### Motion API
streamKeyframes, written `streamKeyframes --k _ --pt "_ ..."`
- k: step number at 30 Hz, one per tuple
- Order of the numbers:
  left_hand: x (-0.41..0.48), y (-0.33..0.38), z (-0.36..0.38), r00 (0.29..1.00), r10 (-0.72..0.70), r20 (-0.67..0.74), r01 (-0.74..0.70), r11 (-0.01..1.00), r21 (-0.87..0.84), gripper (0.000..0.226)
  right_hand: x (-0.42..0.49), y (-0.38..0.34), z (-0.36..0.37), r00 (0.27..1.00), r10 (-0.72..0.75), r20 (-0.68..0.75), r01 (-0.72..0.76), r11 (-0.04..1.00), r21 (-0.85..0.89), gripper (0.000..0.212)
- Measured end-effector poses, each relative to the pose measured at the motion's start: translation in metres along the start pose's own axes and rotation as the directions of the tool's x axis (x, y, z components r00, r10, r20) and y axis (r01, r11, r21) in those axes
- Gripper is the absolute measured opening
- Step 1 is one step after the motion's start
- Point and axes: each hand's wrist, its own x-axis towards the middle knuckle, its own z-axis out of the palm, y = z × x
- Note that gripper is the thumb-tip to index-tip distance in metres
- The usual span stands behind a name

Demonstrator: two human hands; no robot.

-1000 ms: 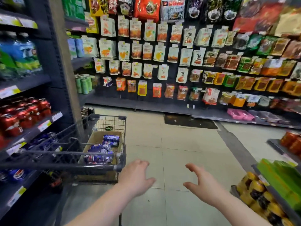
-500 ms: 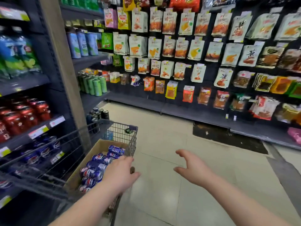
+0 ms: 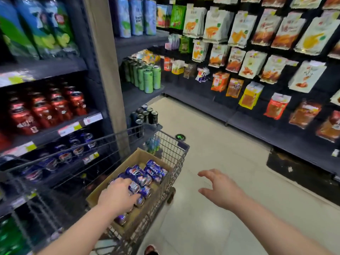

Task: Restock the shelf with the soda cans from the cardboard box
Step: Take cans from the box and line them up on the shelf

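1. A person's left hand (image 3: 117,196) lay inside the cardboard box (image 3: 132,157) in the shopping cart (image 3: 173,155), on top of the soda cans (image 3: 154,170) at the cart's near end. Fingers were bent down over them. Whether they'd closed round a can couldn't be told.
2. The right hand (image 3: 220,188) hung in the air just right of the cart, over the floor, fingers spread, thumb apart, holding nothing.
3. Risk no. 1: the cans lay on their sides in a loose pile. Pulling one from the near end would prob. let its neighbours roll or shift. A one-handed grab on a smooth round can could slip, dropping it back into the box and denting it.
4. Risk no. 2: neither hand was on the cart's frame. Leaning into the box could nudge the cart away from the shelving.
5. Risk no. 3: a lifted can had to clear the cart's left wire side. A clipped rim, or a knock against cans already at the shelf front, could topple stock.
6. Containers: the cart held the open-topped box, plus a blurred teal item at its far end, not identifiable. The box held blue cans only, approx. a dozen showing, w/ bare cardboard at its far-left corner.
7. Left of the cart, a shelf (image 3: 88,159) about level w/ its rim carried matching blue cans, likely the restock spot. Red cans (image 3: 46,111) sat a tier above. Green cans (image 3: 147,78) and dark cans (image 3: 147,113) stood beyond the cart's far end. Snack bags (image 3: 257,43) hung well right of it.
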Motion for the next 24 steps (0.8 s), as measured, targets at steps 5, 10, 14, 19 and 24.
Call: streamKeyframes --k 5,10,14,19,24 --pt "0.091 -0.009 -0.003 0.997 -0.078 0.029 0.079 0.997 -0.027 0.055 0.11 -0.011 -0.009 0.996 -0.041 0.076 0.046 0.997 -0.06 0.051" --pt "0.16 -0.033 -0.009 0.983 -0.18 0.046 0.183 0.979 -0.089 0.045 0.207 -0.033 0.003 0.979 -0.099 0.18 0.116 0.99 -0.086 0.051" --pt "0.189 -0.062 0.005 0.951 -0.3 0.071 0.306 0.945 -0.116 0.049 0.271 -0.059 0.035 0.934 -0.134 0.33 0.176 0.979 -0.101 0.047" --pt "0.207 -0.098 0.041 0.875 -0.468 0.123 0.484 0.852 -0.198 0.052 0.35 -0.087 0.104 0.845 -0.212 0.491 0.291 0.952 -0.091 0.046" --pt "0.224 -0.12 0.086 0.777 -0.604 0.181 0.63 0.741 -0.233 0.047 0.412 -0.097 0.191 0.747 -0.208 0.632 0.297 0.954 -0.037 0.021"
